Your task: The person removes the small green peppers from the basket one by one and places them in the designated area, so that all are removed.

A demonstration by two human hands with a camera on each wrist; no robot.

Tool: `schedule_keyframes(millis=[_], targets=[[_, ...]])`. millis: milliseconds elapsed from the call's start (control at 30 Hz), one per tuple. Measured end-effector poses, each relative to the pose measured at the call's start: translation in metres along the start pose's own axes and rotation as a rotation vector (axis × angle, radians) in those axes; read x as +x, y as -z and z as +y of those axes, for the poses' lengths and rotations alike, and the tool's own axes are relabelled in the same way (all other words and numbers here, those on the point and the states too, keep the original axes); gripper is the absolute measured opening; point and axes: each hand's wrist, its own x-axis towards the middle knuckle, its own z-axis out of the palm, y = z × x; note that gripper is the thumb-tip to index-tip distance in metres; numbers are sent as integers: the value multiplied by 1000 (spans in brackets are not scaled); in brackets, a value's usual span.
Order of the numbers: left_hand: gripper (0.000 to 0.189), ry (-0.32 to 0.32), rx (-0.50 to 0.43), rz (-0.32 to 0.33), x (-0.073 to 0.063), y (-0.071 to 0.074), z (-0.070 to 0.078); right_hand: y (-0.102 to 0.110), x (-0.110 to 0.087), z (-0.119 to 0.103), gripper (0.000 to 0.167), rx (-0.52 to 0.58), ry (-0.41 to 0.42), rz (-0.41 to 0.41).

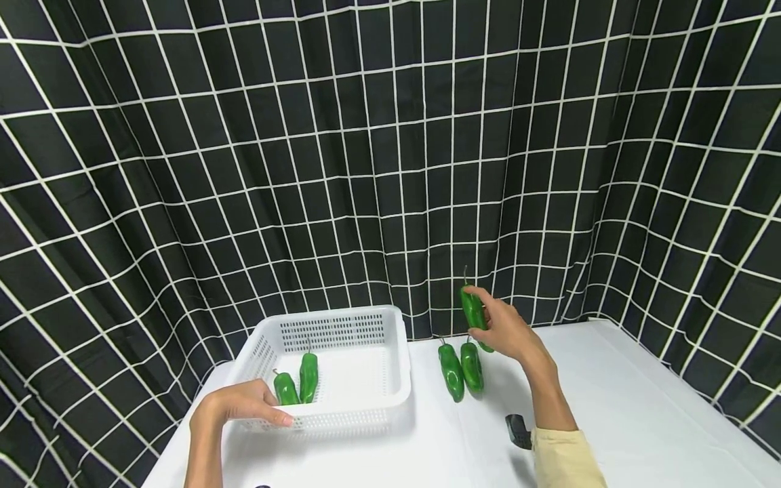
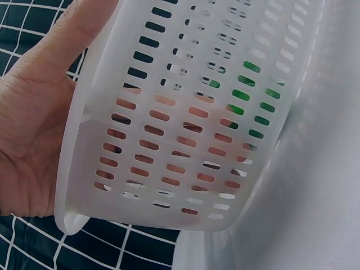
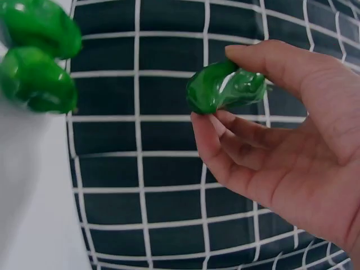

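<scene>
My left hand (image 1: 241, 403) grips the near left rim of a white plastic basket (image 1: 399, 352), thumb outside. In the left wrist view its fingers show through the slots of the basket wall (image 2: 163, 135). Two green peppers (image 1: 309, 376) lie inside the basket near that hand. My right hand (image 1: 509, 329) holds another green pepper (image 1: 471, 305) by its sides, raised at the back of the table. The right wrist view shows this pepper (image 3: 211, 87) pinched between thumb and fingertips. Two more green peppers (image 1: 451, 373) lie side by side on the table, just left of the right hand.
A white cloth covers the table (image 1: 647, 407). Black curtain with a white grid (image 1: 390, 169) stands behind it and along both sides. A small black device (image 1: 518, 432) shows beside the right wrist.
</scene>
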Motion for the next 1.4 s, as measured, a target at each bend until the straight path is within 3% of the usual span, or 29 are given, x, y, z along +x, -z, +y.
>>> schedule_keyframes(millis=[433,867,1400], targets=[[47,7,32,-20,0,9,0,-13,-9,36,75,-35,-197,-68],[47,12,14,-8,-3,7,3,-35,-11,61,83,18,-469,-240],[46,8,-2,-11,0,1,1,-37,-18,63,92,-20,-509,-290]])
